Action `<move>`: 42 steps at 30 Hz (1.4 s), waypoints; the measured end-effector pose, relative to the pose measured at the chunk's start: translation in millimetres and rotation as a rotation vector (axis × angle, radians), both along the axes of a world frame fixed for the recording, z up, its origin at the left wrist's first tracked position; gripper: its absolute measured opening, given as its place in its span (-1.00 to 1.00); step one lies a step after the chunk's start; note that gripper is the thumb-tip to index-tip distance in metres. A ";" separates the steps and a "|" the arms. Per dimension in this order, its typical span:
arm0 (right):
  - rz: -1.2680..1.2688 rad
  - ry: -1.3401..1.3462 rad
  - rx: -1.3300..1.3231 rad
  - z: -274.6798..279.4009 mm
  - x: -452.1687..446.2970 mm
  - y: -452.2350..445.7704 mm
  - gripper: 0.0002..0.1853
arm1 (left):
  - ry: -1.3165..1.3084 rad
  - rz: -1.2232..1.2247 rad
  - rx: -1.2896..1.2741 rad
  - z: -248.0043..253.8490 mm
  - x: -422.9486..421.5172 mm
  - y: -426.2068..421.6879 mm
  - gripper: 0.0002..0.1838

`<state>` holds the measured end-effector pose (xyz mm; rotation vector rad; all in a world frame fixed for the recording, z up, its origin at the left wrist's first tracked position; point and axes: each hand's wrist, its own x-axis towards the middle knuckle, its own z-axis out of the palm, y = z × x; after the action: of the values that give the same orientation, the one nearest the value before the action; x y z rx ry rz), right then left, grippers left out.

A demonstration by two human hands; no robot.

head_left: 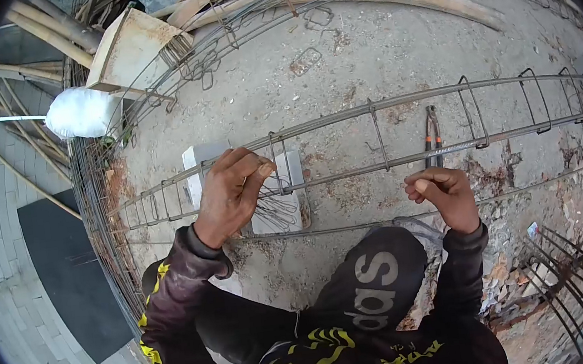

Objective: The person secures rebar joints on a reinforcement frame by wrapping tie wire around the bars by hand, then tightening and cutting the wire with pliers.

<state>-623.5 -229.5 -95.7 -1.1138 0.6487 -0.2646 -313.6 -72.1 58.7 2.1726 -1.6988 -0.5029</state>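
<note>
Head view: left hand point(226, 198) clasps thin wires point(277, 212)

Soft, diffuse daylight, faint shadows; edges bowed (corners black).

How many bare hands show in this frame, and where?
2. The left hand is at the rebar frame, holding thin wires; the right hand is just below the orange-handled pincers in the picture. Neither is fully hidden.
</note>
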 end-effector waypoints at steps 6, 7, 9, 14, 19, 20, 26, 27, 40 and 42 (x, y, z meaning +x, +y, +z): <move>0.178 -0.450 -0.199 116.1 137.6 11.2 -0.74 | 0.041 -0.135 -0.092 37.5 4.8 -18.0 -0.87; 0.231 -0.450 -0.128 121.0 153.8 16.3 -0.75 | 0.032 -0.134 -0.105 45.0 6.9 -15.9 -0.86; 0.160 -0.478 0.055 114.9 176.0 23.1 -0.77 | 0.037 -0.126 -0.220 46.7 20.6 -8.1 -0.87; 0.245 -0.548 0.316 132.9 210.3 55.0 -0.69 | 0.112 -0.017 -0.528 26.3 40.5 25.6 -0.90; 0.238 -0.480 0.081 126.4 224.2 81.9 -0.38 | 0.312 -0.034 -0.790 -12.4 52.2 41.7 -0.92; 0.239 -0.446 0.034 127.9 227.4 87.6 -0.43 | 0.353 -0.023 -0.818 -21.8 54.8 43.4 -0.93; 0.283 -0.058 -0.284 113.4 212.3 99.9 -0.65 | 0.748 -0.089 -0.793 -68.4 57.0 49.2 -0.85; 0.277 -0.030 -0.209 120.0 216.7 110.7 -0.66 | 0.769 -0.102 -0.818 -79.4 56.2 51.1 -0.82; -0.362 0.053 0.050 36.0 197.7 214.4 -0.73 | 1.137 0.025 -0.282 -134.5 32.5 102.7 -0.66; -0.356 0.056 0.081 24.7 193.2 225.1 -0.73 | 0.998 -0.038 -0.195 -129.8 34.7 111.0 -0.63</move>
<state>-430.3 -4.3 -71.1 -0.9264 0.9000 -0.5085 -278.9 38.9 -71.1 1.3452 -1.1404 -1.1283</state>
